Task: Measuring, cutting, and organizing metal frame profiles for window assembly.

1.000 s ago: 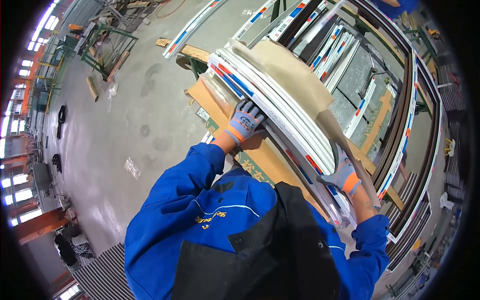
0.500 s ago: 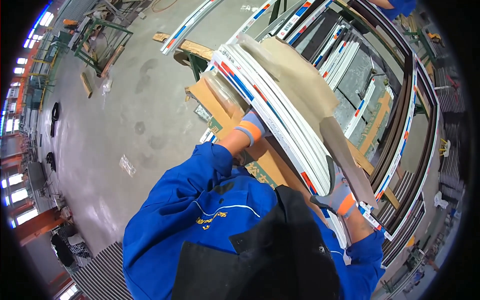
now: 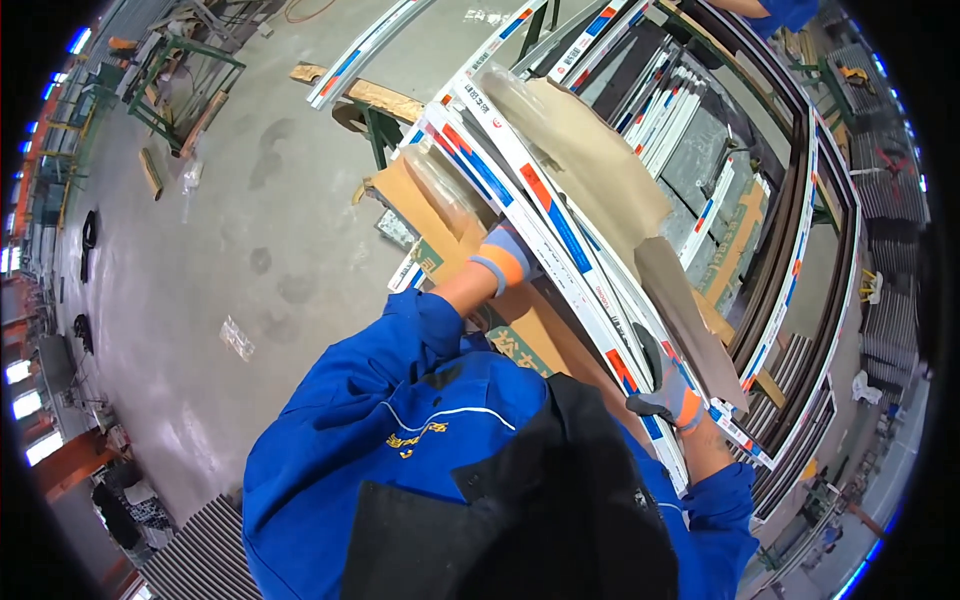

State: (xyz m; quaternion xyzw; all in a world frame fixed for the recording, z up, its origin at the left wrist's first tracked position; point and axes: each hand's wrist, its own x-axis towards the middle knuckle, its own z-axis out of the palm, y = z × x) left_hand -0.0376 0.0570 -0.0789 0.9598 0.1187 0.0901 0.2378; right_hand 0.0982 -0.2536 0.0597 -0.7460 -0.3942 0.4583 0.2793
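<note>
A bundle of long white profile strips (image 3: 572, 285) with red and blue bands lies slantwise in front of me. My left hand (image 3: 508, 252), in a grey and orange glove, grips the bundle's near long side; its fingers go beneath the strips, out of sight. Around the bundle's right end my right hand (image 3: 672, 398), gloved alike, is closed, with the thumb on the near side and fingers across the far side. The strips have spread apart, with dark gaps between them. Under the bundle is a brown cardboard piece (image 3: 415, 200); brown paper (image 3: 590, 135) lies along its far side.
Beyond the paper, a rack holds more profiles (image 3: 665, 120) and a cardboard strip (image 3: 735, 245). Long dark brown frames (image 3: 800, 225) stand along the right. A wooden beam (image 3: 385, 98) juts out at the far left. Another person's arm (image 3: 740, 8) shows at the top. A green metal stand (image 3: 185, 95) stands farther left.
The strips, packed tightly before, have fanned apart, and one banded strip now lies turned on top. Both hands keep their places on the bundle. The view has shifted slightly.
</note>
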